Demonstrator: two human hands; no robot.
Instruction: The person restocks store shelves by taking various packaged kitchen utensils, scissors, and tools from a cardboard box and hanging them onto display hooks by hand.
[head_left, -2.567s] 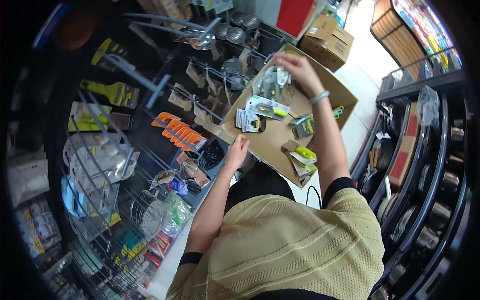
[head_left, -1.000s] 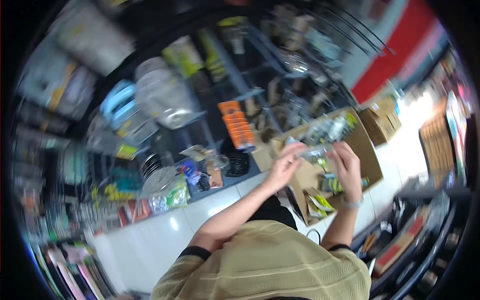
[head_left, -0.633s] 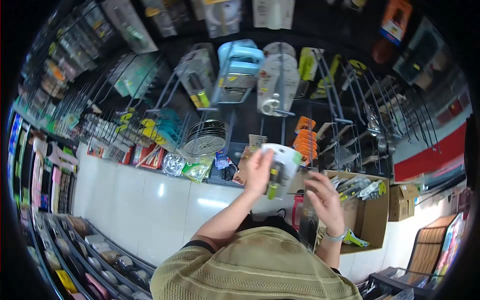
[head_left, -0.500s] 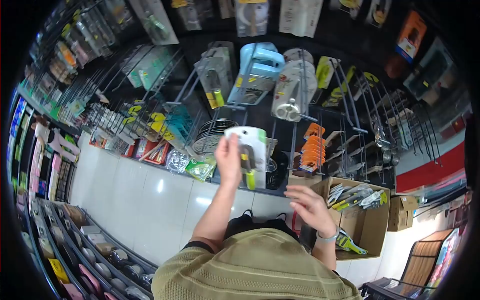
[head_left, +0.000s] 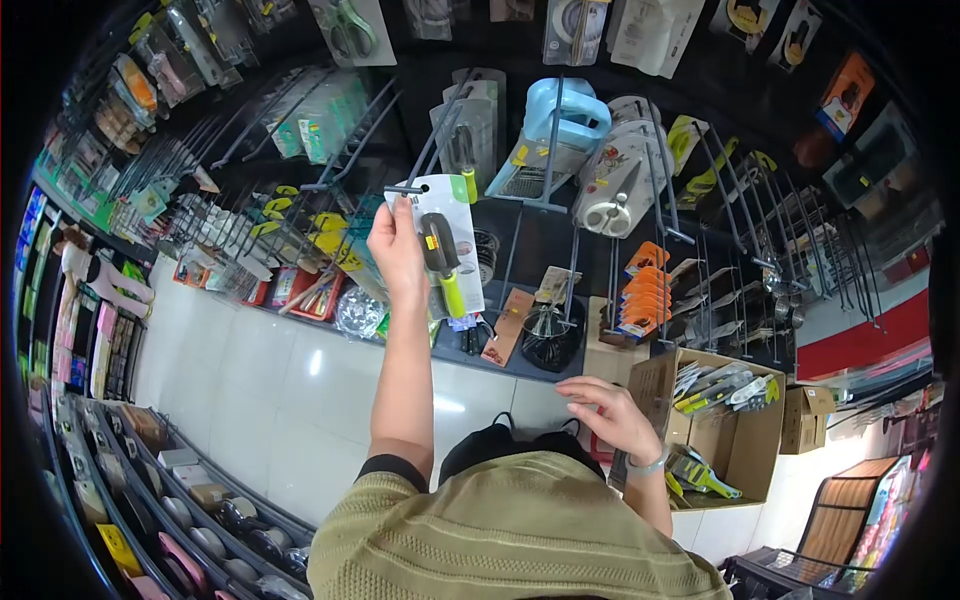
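My left hand (head_left: 399,250) grips the left edge of a white blister card (head_left: 462,215), thumb up near its top corner. On the card is a kitchen tool (head_left: 440,255) with a dark upper part and a lime-green end; its exact kind is unclear. The card's top hole lies right at the tip of a metal display hook (head_left: 403,190); whether the hook passes through, I cannot tell. Lower down, my right hand (head_left: 612,418) hangs with fingers stretched out, holding nothing, just left of an open cardboard box (head_left: 735,440) with several packaged tools (head_left: 722,388).
Hooks hold blue graters (head_left: 545,140), carded scissors (head_left: 610,205) and orange packs (head_left: 645,290). A small closed carton (head_left: 806,420) stands right of the box. At lower left runs another shelf (head_left: 190,500) of goods. White floor tiles (head_left: 290,390) lie between.
My left hand has raised the card up and to the left, bringing its top to a hook. My right hand stays nearly in place, fingers still extended. The view has shifted slightly.
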